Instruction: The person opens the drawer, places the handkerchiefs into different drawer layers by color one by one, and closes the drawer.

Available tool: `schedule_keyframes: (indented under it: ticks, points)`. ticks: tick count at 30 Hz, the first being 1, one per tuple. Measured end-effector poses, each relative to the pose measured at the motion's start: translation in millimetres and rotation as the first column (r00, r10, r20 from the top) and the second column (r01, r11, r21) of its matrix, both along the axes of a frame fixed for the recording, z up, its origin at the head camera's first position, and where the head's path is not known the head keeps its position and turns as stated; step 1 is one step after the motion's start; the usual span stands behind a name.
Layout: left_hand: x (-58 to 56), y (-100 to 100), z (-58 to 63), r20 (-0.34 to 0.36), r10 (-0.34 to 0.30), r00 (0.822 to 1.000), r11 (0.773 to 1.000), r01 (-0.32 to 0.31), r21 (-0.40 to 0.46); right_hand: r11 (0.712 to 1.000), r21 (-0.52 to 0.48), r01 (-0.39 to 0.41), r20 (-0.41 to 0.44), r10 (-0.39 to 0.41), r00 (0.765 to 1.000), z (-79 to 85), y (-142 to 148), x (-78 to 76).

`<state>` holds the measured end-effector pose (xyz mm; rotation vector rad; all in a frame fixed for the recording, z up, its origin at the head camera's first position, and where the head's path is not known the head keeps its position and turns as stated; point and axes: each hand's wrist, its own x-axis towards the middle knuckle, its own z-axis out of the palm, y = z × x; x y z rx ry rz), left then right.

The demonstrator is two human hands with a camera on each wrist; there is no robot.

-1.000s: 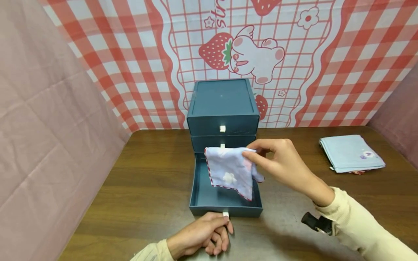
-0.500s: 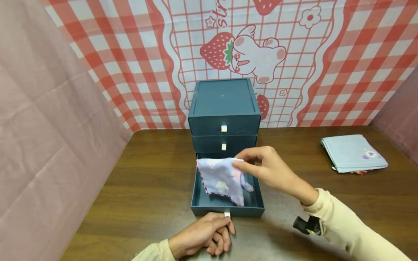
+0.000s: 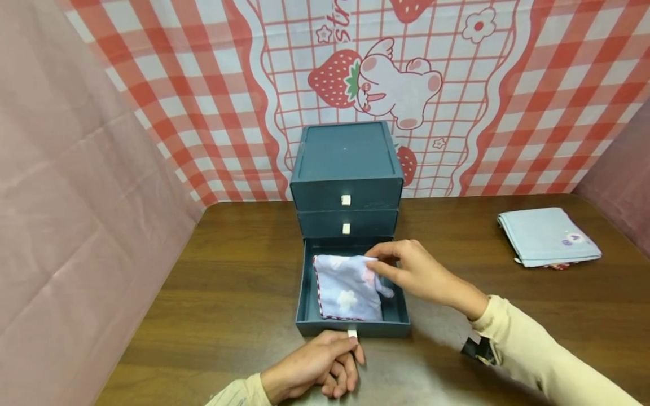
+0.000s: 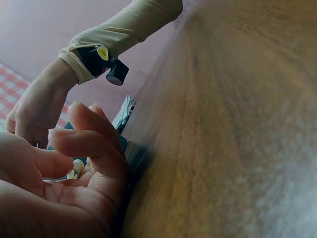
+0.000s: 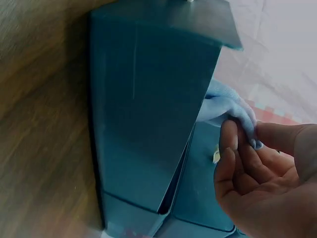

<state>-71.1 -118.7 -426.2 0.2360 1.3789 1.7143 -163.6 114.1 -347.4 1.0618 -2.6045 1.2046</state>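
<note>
A small lavender cloth (image 3: 347, 287) with white flowers and a red-and-white striped edge hangs in the pulled-out bottom drawer (image 3: 302, 304). My right hand (image 3: 424, 276) pinches its upper right corner between thumb and fingers; the right wrist view shows the pinched cloth (image 5: 225, 106) close up, beside the drawer's side wall (image 5: 148, 109). At the drawer's front, my left hand (image 3: 317, 363) pinches the white pull tab (image 3: 352, 334) between thumb and finger, the other fingers loosely curled. In the left wrist view the tab (image 4: 75, 169) shows between them.
The dark teal drawer unit (image 3: 347, 152) stands at the back of the wooden table (image 3: 218, 293), its upper two drawers pushed in. A folded light blue cloth (image 3: 548, 237) lies at the far right. Behind hangs a red-checked strawberry curtain (image 3: 213, 96).
My right hand has moved left and down, lowering the lavender cloth into the drawer, where it now hangs flatter. My left hand has stayed on the pull tab.
</note>
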Motion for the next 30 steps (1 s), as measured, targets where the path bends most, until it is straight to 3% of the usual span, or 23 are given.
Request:
schedule_keyframes:
  ticks: [5, 9, 11, 15, 21, 25, 30]
  points:
    - [0.2, -0.4, 0.9, 0.006, 0.000, 1.000, 1.000, 0.000, 0.003, 0.998, 0.062, -0.004, -0.071, 0.008, 0.997, -4.3, 1.7, -2.1]
    - [0.5, 0.2, 0.1, -0.008, 0.006, 1.000, 1.000, -0.006, 0.001, 0.988, 0.152, 0.020, -0.197, 0.011, 0.980, -8.8, 2.6, -1.1]
    - [0.7, 0.6, -0.5, -0.015, 0.009, 1.000, 1.000, -0.009, -0.002, 0.976, 0.209, 0.056, -0.303, 0.011, 0.953, -11.2, 2.7, 0.2]
    - [1.3, 1.0, -1.2, -0.024, 0.015, 1.000, 1.000, -0.015, -0.003, 0.950, 0.279, 0.138, -0.492, 0.018, 0.871, -15.6, 2.3, 2.0]
    - [2.0, -0.2, -1.5, -0.018, 0.017, 1.000, 1.000, -0.017, -0.004, 0.931, 0.296, 0.212, -0.615, 0.016, 0.788, -23.0, 0.3, -0.2]
    - [2.2, -0.1, -1.8, -0.020, 0.014, 1.000, 1.000, -0.014, -0.001, 0.910, 0.319, 0.265, -0.646, 0.004, 0.763, -26.9, 0.5, -2.5]
    - [1.7, 1.6, -1.9, -0.046, 0.018, 0.999, 1.000, -0.017, 0.011, 0.881, 0.341, 0.327, -0.652, -0.029, 0.757, -30.1, 0.8, -6.3]
